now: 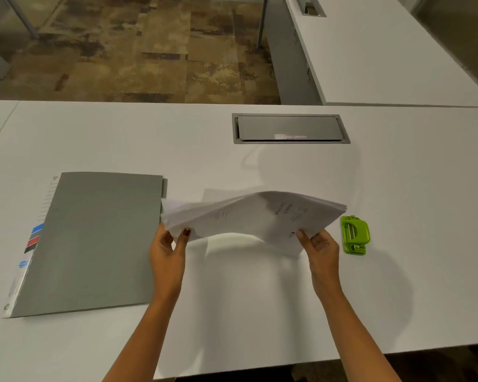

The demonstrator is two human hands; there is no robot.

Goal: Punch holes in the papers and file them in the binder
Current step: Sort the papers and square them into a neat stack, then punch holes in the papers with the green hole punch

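Your left hand [167, 252] grips the near left corner of the stack of papers [254, 213], thumb on top and fingers [164, 235] curled against the edge. Your right hand [322, 245] pinches the stack's near right corner in the same way. The stack is held up off the white counter [246, 299] and bows upward between your hands, with its shadow on the surface beneath. The top sheet has printed text, too blurred to read.

Just right of the stack, a green hole punch [354, 234] lies on the counter, apart from your right hand. Left of the stack, the grey binder [94, 238] lies flat and closed, with coloured tabs sticking out of its left edge. Beyond the stack, a grey cable hatch [290, 128] sits flush in the counter with its lid down. Farther still is mottled brown carpet [149, 51].
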